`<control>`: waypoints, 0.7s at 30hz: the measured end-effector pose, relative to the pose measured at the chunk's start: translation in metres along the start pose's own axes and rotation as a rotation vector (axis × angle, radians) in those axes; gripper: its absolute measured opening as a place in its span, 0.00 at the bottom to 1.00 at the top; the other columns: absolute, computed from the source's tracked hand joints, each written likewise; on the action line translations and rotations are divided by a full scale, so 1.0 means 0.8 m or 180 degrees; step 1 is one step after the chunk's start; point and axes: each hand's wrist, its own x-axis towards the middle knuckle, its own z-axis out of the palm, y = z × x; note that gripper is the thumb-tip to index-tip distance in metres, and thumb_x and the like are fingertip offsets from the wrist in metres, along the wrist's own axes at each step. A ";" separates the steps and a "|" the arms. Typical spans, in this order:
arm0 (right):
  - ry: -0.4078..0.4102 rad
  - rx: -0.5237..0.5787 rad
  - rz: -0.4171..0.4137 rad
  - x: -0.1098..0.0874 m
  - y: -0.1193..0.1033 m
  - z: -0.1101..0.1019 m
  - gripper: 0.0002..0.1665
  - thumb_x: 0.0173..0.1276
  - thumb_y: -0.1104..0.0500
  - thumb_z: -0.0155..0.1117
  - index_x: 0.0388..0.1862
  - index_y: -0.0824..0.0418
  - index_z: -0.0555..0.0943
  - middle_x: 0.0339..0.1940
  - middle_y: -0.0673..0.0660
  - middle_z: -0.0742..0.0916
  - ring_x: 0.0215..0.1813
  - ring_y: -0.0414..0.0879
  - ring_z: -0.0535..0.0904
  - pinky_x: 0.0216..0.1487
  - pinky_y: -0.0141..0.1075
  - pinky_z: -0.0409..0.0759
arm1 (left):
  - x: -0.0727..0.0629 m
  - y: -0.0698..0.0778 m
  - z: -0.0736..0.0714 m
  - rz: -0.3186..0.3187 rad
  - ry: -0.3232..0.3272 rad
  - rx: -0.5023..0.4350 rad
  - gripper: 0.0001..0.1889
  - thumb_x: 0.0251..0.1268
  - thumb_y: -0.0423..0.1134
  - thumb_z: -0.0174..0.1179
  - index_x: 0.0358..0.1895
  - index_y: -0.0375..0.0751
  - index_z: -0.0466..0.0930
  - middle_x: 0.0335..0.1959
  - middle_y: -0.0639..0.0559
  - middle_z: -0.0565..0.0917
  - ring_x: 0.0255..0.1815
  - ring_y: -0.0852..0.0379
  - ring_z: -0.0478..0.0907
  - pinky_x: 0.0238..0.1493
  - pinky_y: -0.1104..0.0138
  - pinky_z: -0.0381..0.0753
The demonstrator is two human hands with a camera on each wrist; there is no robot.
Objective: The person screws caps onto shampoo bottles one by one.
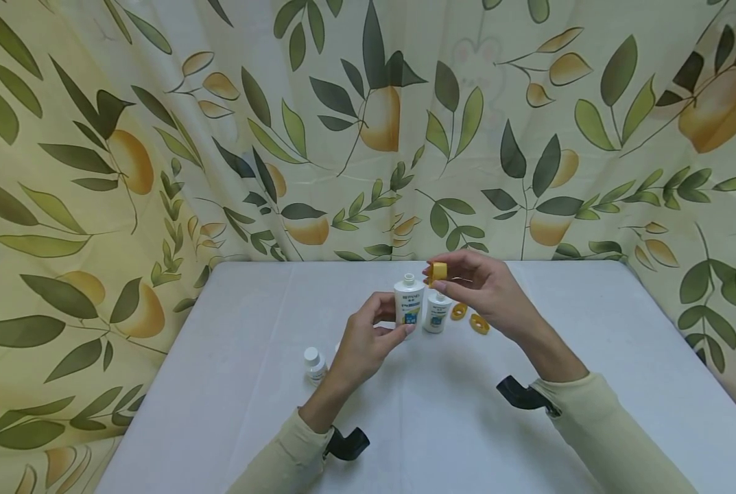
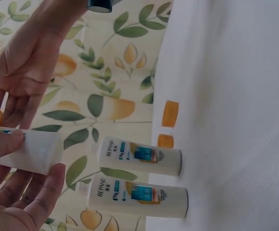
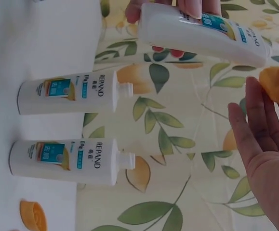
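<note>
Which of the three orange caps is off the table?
The orange cap in the right hand, near the bottle the left hand holds; the other two caps lie on the table.

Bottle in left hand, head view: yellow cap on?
No, the bottle shows a bare neck, and the right hand holds the yellow cap beside it.

The table [image 1: 429, 425] (white) bears bottles [image 1: 437, 312] and two orange caps [image 1: 479, 324].
</note>
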 end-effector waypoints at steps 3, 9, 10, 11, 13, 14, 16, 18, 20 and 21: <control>-0.0025 -0.0033 0.0006 0.000 -0.002 0.000 0.20 0.72 0.64 0.67 0.62 0.61 0.79 0.54 0.58 0.85 0.50 0.47 0.86 0.49 0.32 0.85 | 0.000 0.000 0.000 0.0065 -0.0026 -0.0034 0.24 0.65 0.34 0.69 0.63 0.44 0.73 0.59 0.50 0.81 0.54 0.55 0.81 0.53 0.63 0.87; -0.0052 -0.0081 -0.0014 0.004 -0.005 0.000 0.22 0.73 0.63 0.66 0.64 0.61 0.78 0.55 0.58 0.86 0.51 0.48 0.86 0.52 0.32 0.85 | 0.001 -0.001 0.000 0.0131 -0.0046 -0.0025 0.24 0.66 0.34 0.68 0.63 0.44 0.73 0.59 0.50 0.81 0.54 0.55 0.81 0.51 0.66 0.87; -0.0045 -0.0109 -0.0015 0.005 -0.006 0.001 0.22 0.73 0.62 0.67 0.64 0.61 0.78 0.55 0.58 0.86 0.52 0.47 0.85 0.53 0.31 0.84 | 0.001 -0.002 0.000 0.0135 -0.0046 -0.0018 0.24 0.66 0.34 0.68 0.64 0.44 0.73 0.59 0.50 0.81 0.54 0.55 0.81 0.51 0.67 0.87; -0.0039 -0.0137 -0.0010 0.006 -0.006 0.001 0.22 0.72 0.62 0.67 0.64 0.60 0.78 0.55 0.57 0.86 0.52 0.45 0.85 0.54 0.31 0.84 | 0.001 -0.002 0.000 0.0135 -0.0049 -0.0013 0.24 0.66 0.34 0.68 0.64 0.44 0.73 0.59 0.50 0.81 0.54 0.55 0.81 0.51 0.67 0.86; -0.0031 -0.0210 -0.0006 0.007 -0.007 0.002 0.22 0.73 0.62 0.67 0.64 0.60 0.78 0.55 0.57 0.85 0.53 0.45 0.85 0.55 0.30 0.83 | 0.001 -0.003 0.000 0.0134 -0.0048 -0.0011 0.24 0.66 0.33 0.68 0.64 0.44 0.73 0.59 0.50 0.81 0.54 0.55 0.81 0.51 0.68 0.86; -0.0030 -0.0237 -0.0002 0.007 -0.008 0.002 0.22 0.73 0.61 0.67 0.64 0.60 0.78 0.55 0.56 0.85 0.53 0.44 0.84 0.56 0.30 0.83 | 0.001 -0.003 0.001 0.0132 -0.0049 -0.0013 0.24 0.66 0.33 0.68 0.64 0.44 0.73 0.59 0.50 0.81 0.54 0.55 0.81 0.51 0.68 0.86; -0.0031 -0.0277 -0.0003 0.008 -0.009 0.002 0.22 0.73 0.61 0.66 0.64 0.60 0.78 0.55 0.56 0.85 0.53 0.45 0.84 0.56 0.29 0.82 | 0.002 -0.003 0.001 0.0119 -0.0052 -0.0015 0.24 0.66 0.33 0.68 0.64 0.45 0.73 0.59 0.50 0.81 0.54 0.55 0.81 0.52 0.67 0.86; -0.0036 -0.0300 -0.0006 0.009 -0.010 0.003 0.21 0.73 0.61 0.66 0.64 0.60 0.79 0.56 0.56 0.85 0.54 0.45 0.84 0.57 0.29 0.82 | 0.002 -0.003 0.001 0.0105 -0.0058 -0.0012 0.24 0.66 0.34 0.68 0.64 0.45 0.73 0.59 0.50 0.81 0.55 0.55 0.81 0.53 0.66 0.86; -0.0047 -0.0296 -0.0006 0.010 -0.011 0.004 0.21 0.73 0.62 0.67 0.63 0.60 0.79 0.56 0.55 0.85 0.54 0.45 0.84 0.57 0.30 0.82 | 0.002 -0.003 0.002 0.0102 -0.0065 -0.0014 0.24 0.66 0.34 0.68 0.64 0.44 0.73 0.60 0.50 0.81 0.55 0.55 0.81 0.53 0.65 0.86; -0.0061 -0.0292 -0.0012 0.011 -0.011 0.004 0.21 0.73 0.62 0.67 0.63 0.60 0.80 0.56 0.55 0.85 0.54 0.46 0.84 0.57 0.30 0.82 | 0.002 -0.003 0.002 0.0103 -0.0065 -0.0010 0.24 0.66 0.34 0.68 0.64 0.44 0.73 0.60 0.50 0.81 0.55 0.55 0.81 0.53 0.65 0.86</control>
